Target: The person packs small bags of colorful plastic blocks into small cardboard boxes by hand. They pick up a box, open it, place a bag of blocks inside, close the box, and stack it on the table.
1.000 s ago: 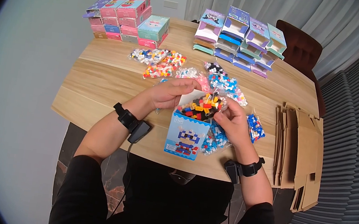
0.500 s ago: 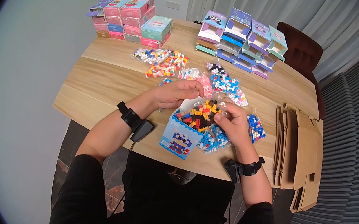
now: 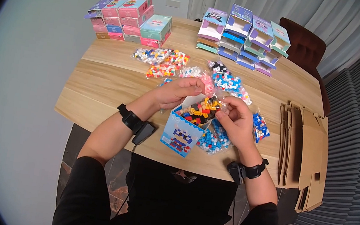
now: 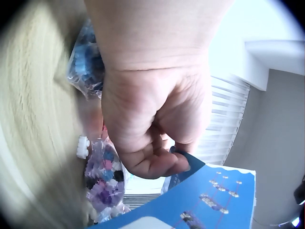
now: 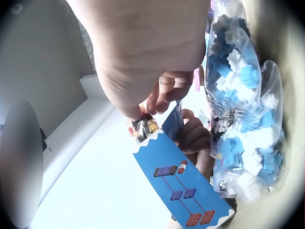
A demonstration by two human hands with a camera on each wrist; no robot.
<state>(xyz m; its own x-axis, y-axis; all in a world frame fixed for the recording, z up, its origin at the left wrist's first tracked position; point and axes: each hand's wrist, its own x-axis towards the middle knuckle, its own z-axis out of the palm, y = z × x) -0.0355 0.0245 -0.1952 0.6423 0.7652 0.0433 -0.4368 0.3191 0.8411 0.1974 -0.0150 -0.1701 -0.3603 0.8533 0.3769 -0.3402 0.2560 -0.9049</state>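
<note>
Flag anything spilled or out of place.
In the left wrist view, a white brick appears to lie loose beside the bag of purple bricks. That looks odd because these and the blue bricks are bagged, though unseen film is possible.

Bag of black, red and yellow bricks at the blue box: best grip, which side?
I'd pinch the bag of bricks by its upper right edge, from above and the right, where the right hand is. Its lower part seems to sit inside the blue box, and the left hand takes up the opposite side.
</note>
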